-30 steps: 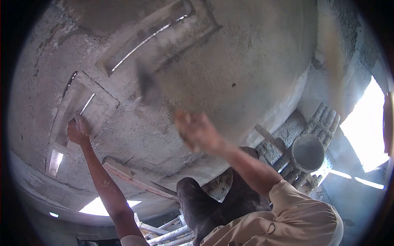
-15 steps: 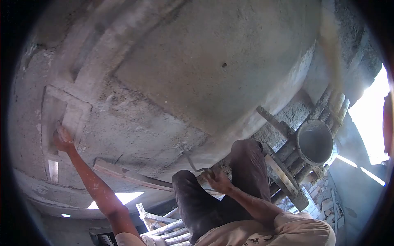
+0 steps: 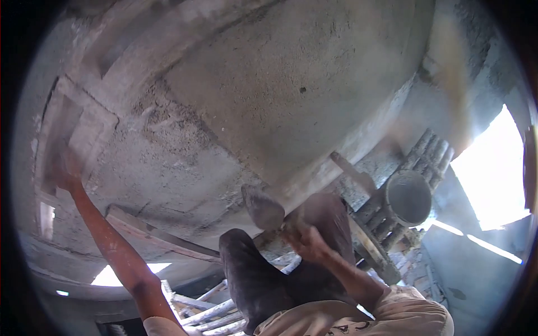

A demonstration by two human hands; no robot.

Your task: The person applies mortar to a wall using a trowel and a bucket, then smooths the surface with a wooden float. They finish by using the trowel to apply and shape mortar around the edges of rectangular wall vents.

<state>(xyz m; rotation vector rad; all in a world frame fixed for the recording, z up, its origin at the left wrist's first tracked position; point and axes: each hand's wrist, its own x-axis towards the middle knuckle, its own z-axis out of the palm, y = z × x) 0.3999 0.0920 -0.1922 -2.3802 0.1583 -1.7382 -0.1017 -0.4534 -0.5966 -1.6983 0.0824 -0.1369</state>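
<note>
My right hand (image 3: 307,243) is wrapped round the handle of a trowel. The trowel's grey, mortar-coated blade (image 3: 261,208) is turned broadside and stands near the rough wall, above my knees. Out to the far left, my left hand (image 3: 66,175) rests at a rectangular recess (image 3: 63,120) in the plastered wall (image 3: 185,173). Its fingers look stretched out, though motion blurs them, and I see nothing held in them.
A round bucket (image 3: 410,198) stands on tied scaffold poles (image 3: 428,154) at the right. A mortar-smeared plank (image 3: 374,246) lies beside my leg. A long wooden strip (image 3: 159,235) runs along the wall's lower part. More poles (image 3: 216,313) show beneath me.
The trowel has turned from edge-on, so its broad blade now shows. My view has shifted, moving the wall and bucket leftward in the picture. My left hand stays at the recess.
</note>
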